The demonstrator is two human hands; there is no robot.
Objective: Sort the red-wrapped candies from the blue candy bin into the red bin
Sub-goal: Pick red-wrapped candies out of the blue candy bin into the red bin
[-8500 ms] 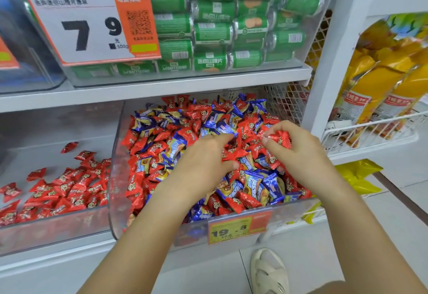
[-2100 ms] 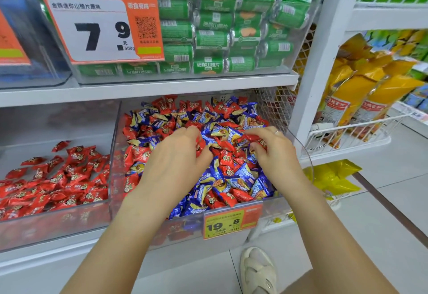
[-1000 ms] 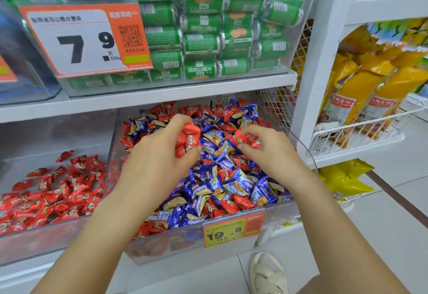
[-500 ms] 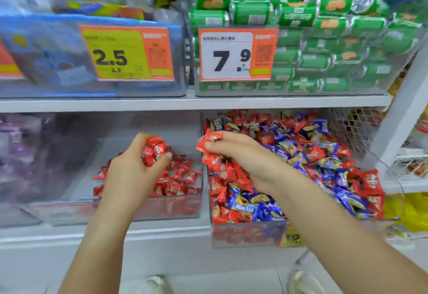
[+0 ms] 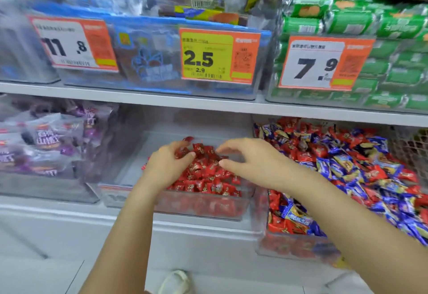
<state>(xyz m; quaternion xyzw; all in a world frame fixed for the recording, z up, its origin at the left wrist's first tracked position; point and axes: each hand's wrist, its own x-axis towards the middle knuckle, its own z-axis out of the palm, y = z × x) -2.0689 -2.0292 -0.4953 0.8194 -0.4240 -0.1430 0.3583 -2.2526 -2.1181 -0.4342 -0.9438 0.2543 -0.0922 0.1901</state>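
A clear bin [image 5: 203, 208] on the lower shelf holds a pile of red-wrapped candies [image 5: 208, 178]. Both my hands hover over that pile. My left hand [image 5: 165, 167] has its fingers curled, with a few red candies [image 5: 183, 151] between thumb and fingertips. My right hand [image 5: 252, 159] is spread loosely above the pile, and nothing shows between its fingers. To the right stands the neighbouring clear bin [image 5: 289, 247], filled with mixed blue and red candies [image 5: 347, 166].
A bin of purple packets [image 5: 46, 143] sits left of the red bin. The white shelf board [image 5: 162, 101] above carries clear bins with price tags, one with green rolls [image 5: 370, 27]. A light shoe [image 5: 176, 282] shows on the floor below.
Both hands moved left from the mixed bin to over the red bin. The right hand let go of its red candies and spread out. The view also swung left.
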